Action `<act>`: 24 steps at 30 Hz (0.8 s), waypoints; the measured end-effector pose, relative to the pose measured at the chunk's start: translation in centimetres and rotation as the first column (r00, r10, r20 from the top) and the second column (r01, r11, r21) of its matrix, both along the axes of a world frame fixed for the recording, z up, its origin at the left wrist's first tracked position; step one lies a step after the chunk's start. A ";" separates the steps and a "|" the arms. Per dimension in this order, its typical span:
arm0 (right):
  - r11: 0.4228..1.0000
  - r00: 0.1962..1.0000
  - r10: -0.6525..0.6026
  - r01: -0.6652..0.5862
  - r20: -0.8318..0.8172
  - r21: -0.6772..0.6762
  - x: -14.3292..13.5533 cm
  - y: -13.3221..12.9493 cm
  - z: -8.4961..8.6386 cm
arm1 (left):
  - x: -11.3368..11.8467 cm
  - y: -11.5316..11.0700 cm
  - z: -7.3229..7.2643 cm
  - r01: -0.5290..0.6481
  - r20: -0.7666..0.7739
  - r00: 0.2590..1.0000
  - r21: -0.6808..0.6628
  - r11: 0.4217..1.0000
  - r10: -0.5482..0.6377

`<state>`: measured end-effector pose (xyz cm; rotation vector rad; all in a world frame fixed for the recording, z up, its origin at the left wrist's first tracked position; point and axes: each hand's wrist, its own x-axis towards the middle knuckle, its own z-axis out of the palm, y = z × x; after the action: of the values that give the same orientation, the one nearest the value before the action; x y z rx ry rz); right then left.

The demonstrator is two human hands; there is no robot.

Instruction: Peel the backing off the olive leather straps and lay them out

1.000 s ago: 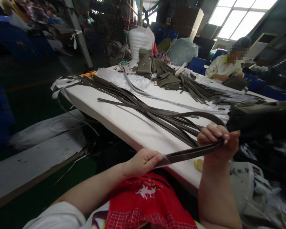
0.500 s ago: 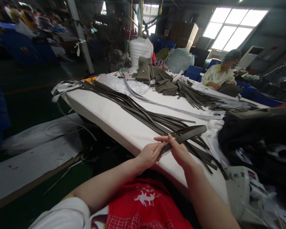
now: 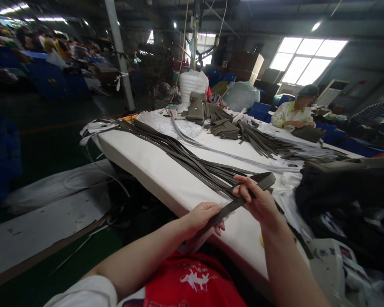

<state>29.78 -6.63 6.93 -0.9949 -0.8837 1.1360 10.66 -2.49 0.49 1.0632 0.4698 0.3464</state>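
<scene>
A dark grey-green strap [image 3: 229,207] runs between my two hands at the near edge of the white table [image 3: 166,181]. My left hand [image 3: 205,216] is closed on it, thumb on top, with the strap's near part hanging towards the red apron. Further along, my right hand [image 3: 255,197] has the strap between its fingers, just before it loops back at the far end. Beneath and behind lies a long bundle of similar straps [image 3: 179,151], stretching to the table's far left corner.
Grey-green pouches [image 3: 196,109] and another strap pile [image 3: 262,138] lie further back. A person [image 3: 296,111] works across the table. A white machine [image 3: 329,264] and black material [image 3: 336,196] are at the right. A metal pole [image 3: 120,55] rises beyond the left corner.
My hands have moved apart along the strap. The right hand has gone up and to the right, and a longer part of the strap now shows between them. The head view has tilted up slightly.
</scene>
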 end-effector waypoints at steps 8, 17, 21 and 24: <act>0.976 0.965 0.139 -0.095 0.224 -0.195 -5.4 -0.6 -2.8 | 0.8 -0.3 0.2 -0.202 -0.006 0.975 0.402 0.893 0.223; 0.983 0.950 -0.159 0.178 -0.267 0.046 0.8 0.5 -0.3 | -2.4 0.0 -3.4 -0.111 -0.143 0.960 0.593 0.797 0.241; 0.993 0.992 -0.122 0.122 -0.021 -0.011 -1.2 1.0 -1.0 | -1.7 0.0 -3.3 -0.147 -0.107 0.969 0.476 0.867 0.223; 0.991 0.983 0.012 0.013 0.184 -0.135 -5.3 0.9 -3.0 | -0.8 0.4 -2.0 -0.239 0.000 0.962 0.493 0.836 0.275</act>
<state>24.44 -5.76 3.89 -1.2282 -0.9630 1.1278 9.88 -2.05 -1.47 1.5159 0.6095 0.6967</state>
